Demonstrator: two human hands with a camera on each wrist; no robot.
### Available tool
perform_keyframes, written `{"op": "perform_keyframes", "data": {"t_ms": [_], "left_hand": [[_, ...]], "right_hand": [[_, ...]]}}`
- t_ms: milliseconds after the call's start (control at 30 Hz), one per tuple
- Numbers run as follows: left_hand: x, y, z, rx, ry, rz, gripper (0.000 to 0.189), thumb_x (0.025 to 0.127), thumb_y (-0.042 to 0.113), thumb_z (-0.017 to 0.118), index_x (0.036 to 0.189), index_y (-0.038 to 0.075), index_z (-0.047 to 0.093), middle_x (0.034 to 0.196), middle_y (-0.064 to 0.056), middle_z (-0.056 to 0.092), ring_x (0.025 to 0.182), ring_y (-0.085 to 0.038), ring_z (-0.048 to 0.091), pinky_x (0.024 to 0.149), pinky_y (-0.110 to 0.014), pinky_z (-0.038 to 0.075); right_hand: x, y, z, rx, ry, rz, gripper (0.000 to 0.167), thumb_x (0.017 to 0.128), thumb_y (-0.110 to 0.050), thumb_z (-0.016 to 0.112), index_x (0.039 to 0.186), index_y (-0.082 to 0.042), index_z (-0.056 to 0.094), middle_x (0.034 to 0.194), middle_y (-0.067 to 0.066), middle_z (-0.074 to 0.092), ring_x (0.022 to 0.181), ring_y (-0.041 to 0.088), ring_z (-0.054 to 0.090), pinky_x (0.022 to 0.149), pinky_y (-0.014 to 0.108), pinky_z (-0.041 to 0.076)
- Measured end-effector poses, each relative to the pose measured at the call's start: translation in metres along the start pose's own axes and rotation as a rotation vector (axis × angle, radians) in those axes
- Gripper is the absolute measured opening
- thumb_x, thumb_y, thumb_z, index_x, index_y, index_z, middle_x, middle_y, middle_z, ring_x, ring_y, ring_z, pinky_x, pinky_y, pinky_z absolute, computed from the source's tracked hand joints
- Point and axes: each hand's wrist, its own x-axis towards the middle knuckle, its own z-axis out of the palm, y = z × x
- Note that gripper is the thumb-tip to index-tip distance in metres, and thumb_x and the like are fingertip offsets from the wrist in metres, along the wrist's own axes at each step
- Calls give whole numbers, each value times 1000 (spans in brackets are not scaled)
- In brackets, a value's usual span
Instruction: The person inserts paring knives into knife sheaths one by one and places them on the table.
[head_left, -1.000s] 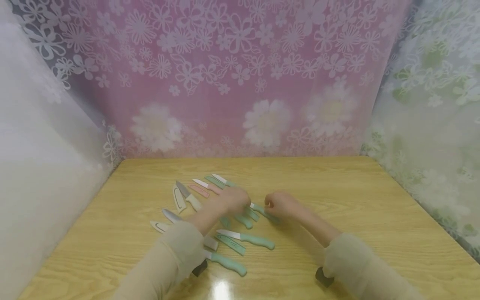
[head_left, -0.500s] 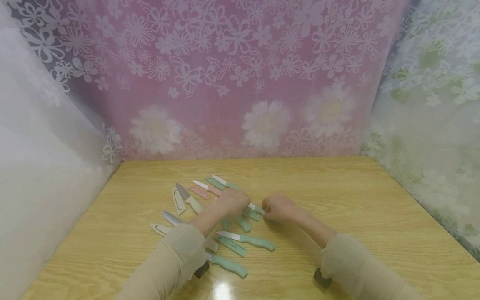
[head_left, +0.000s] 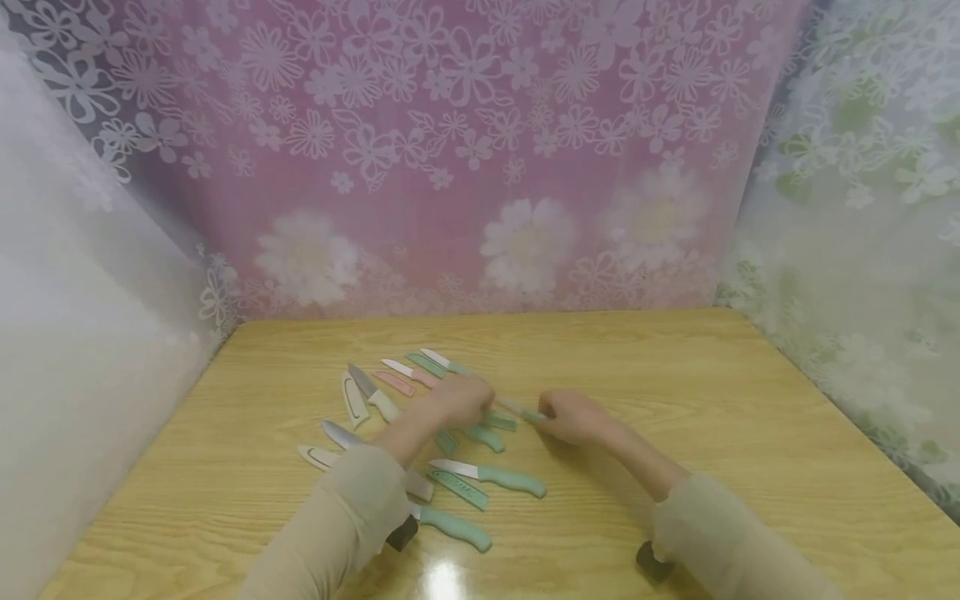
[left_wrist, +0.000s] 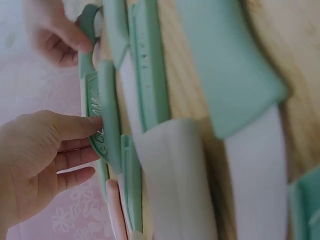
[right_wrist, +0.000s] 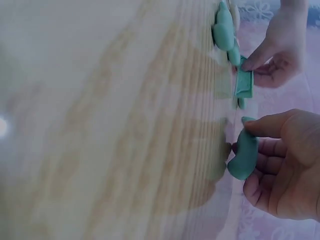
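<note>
My left hand pinches a green knife sheath with raised lettering, thumb on its face, above the knives on the table. Opposite it, my right hand grips a paring knife by its green handle. The knife's pale blade points left toward the sheath, blurred in the head view; whether its tip touches the sheath I cannot tell. Below the left hand lies another green-handled knife. A further green-handled knife rests beside a green sheath nearer the front.
A pink knife with a pink sheath lies at the back left. Cream sheaths and a cream-handled knife lie left of the hands. One green-handled knife is partly under the left forearm. Floral curtains enclose the wooden table.
My right hand dipped slightly left, then moved right with the green-handled knife, widening the gap between the hands. The left hand has barely moved; the knives on the table lie as before.
</note>
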Motion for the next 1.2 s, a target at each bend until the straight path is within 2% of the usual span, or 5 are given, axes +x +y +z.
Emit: {"op": "perform_keyframes", "data": {"t_ms": [133,300,533,933,1200], "left_hand": [[-4,-10,-6,-134,54,23,11,85,5,62,76,9,58,69,4,52,59,-8,47,55,-16,43],[-10,-23,-13,-248,104,57,13,85,6,63,97,1,67,100,-8,66,94,-24,60,84,-36,52],[-20,-36,-18,-388,85,11,17,90,12,60,103,4,66,106,-7,65,102,-26,58,90,-41,50],[-32,-42,-18,-455,55,-56,23,91,15,60,109,2,66,111,-8,64,106,-27,57,93,-46,47],[-33,-44,-21,-471,42,-24,18,89,16,63,102,6,70,106,-5,66,102,-24,58,92,-49,47]], "right_hand": [[-4,14,-4,94,24,-26,15,91,-22,59,85,-9,59,75,-1,58,70,15,54,62,30,50],[-10,29,-17,229,-52,-168,12,91,-19,58,91,-7,59,85,1,61,80,17,56,72,35,51],[-18,32,-28,319,-191,-255,16,92,-19,58,95,-4,61,76,0,52,70,16,46,62,27,43],[-18,26,-27,288,-213,-237,16,92,-20,58,92,-4,60,73,-2,52,66,14,45,59,26,41],[-15,27,-25,311,-201,-232,16,92,-20,57,99,-5,61,88,5,60,79,21,50,69,34,45]]}}
